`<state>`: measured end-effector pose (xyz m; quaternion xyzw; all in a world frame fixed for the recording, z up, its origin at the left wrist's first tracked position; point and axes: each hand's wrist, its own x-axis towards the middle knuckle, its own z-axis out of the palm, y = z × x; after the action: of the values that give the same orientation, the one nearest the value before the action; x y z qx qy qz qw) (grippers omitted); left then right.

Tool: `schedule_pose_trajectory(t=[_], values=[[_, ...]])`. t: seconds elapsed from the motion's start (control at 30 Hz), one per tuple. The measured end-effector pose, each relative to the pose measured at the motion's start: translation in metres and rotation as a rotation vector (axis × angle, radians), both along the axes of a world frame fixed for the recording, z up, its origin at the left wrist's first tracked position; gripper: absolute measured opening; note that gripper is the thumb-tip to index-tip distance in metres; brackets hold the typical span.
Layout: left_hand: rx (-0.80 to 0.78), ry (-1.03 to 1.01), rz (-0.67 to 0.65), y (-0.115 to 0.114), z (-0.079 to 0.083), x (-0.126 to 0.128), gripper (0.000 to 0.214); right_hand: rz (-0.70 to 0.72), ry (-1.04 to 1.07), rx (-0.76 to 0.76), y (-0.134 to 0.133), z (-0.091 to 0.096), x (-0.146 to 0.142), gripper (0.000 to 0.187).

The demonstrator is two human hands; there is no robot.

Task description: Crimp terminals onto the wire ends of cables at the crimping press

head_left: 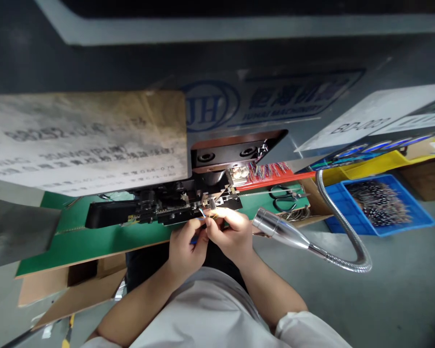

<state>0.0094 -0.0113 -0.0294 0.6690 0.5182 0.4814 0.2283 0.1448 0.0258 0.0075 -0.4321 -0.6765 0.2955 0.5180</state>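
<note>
Thin coloured wires, a blue and a yellowish one among them, stick up between my pinched fingertips. My left hand is closed, thumb against forefinger, with a bit of blue wire showing under it. Beside it and touching it, my right hand pinches the wires too. Both hands are just in front of the crimping machine's small metal tooling, the wire tips close to it. The far ends of the wires are hidden by my hands.
A bendable metal lamp reaches in from the right beside my right hand. Black-handled scissors lie on the green tabletop. Behind them is a red tray of wires. Blue bins with bundled wires stand at right, open cardboard boxes lower left.
</note>
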Motion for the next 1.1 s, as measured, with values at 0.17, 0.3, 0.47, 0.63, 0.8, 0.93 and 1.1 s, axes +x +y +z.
schedule_pose_trajectory(t=[0.17,0.3,0.47,0.63,0.8,0.93,1.1], values=[[0.009,-0.011,0.015,-0.0005,0.0004,-0.0011,0.016,-0.026,-0.033,0.009,0.0004,-0.0003,-0.0002,0.012],[-0.023,-0.003,0.034,0.001,0.0032,0.0003,0.011,-0.03,-0.047,0.008,0.0028,-0.0014,0.0001,0.009],[-0.035,-0.003,0.041,0.0003,0.0032,0.0003,0.014,-0.024,-0.051,-0.021,0.001,-0.0022,0.0007,0.006],[0.019,-0.004,0.039,0.0002,0.0,-0.0013,0.016,-0.034,-0.009,-0.116,-0.0023,-0.0018,0.0016,0.005],[-0.011,-0.023,0.005,-0.0007,-0.0017,-0.0018,0.015,0.009,0.044,-0.238,-0.0025,0.0026,0.0001,0.003],[-0.109,-0.092,-0.004,-0.0026,-0.0032,-0.0013,0.016,0.093,0.194,-0.356,-0.0024,0.0008,-0.0014,0.008],[-0.053,-0.038,0.035,-0.0029,-0.0031,-0.0001,0.016,0.108,0.267,-0.401,-0.0029,-0.0052,-0.0033,0.012]])
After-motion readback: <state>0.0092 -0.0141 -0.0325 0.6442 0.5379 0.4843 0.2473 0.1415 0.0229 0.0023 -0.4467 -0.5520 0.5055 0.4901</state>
